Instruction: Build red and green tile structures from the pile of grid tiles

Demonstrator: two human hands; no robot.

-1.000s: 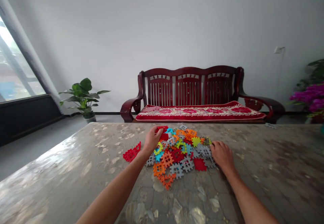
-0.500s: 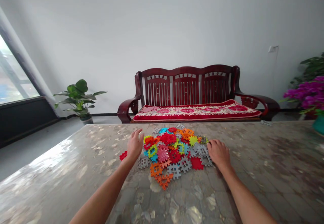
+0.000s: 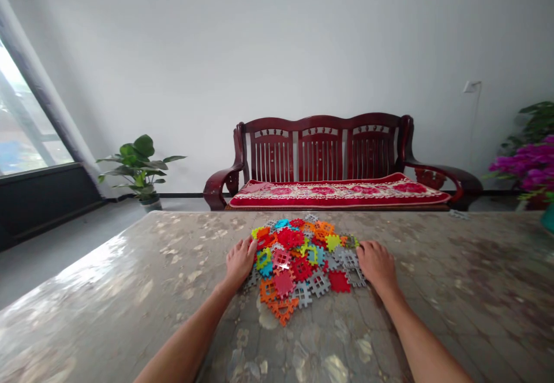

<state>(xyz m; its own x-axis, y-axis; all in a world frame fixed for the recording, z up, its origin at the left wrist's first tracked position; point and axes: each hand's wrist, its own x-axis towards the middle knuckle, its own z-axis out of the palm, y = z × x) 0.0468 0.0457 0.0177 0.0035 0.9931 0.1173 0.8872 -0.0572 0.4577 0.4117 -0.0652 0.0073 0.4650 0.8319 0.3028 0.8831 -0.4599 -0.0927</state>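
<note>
A heap of flat, notched plastic building tiles (image 3: pixel 298 267) lies on the table in red, orange, grey, blue, yellow-green and pink. Some tiles are solid and others have window-like openings. My left hand (image 3: pixel 240 262) rests against the heap's left edge, fingers extended and partly covering a grey tile. At the opposite edge, the fingertips of my right hand (image 3: pixel 377 263) touch or nearly touch the grey tiles (image 3: pixel 355 277). Neither hand visibly grips a tile. A solid pinkish-red tile (image 3: pixel 284 283) sits near the front, above an orange triangular tile (image 3: pixel 284 311).
A patterned, glossy cover lies over the table (image 3: pixel 142 273). One grey tile (image 3: pixel 459 214) is at its far right edge. Behind stands a dark red wooden bench (image 3: pixel 320 152) with a red cloth. Purple flowers (image 3: pixel 526 164) stand at right, a potted plant (image 3: pixel 141 166) at left.
My left hand has moved right and nearer, against the heap. The red tile lying left of it no longer shows there. A pinkish-red tile now shows near the heap's front. My right hand stays nearly still.
</note>
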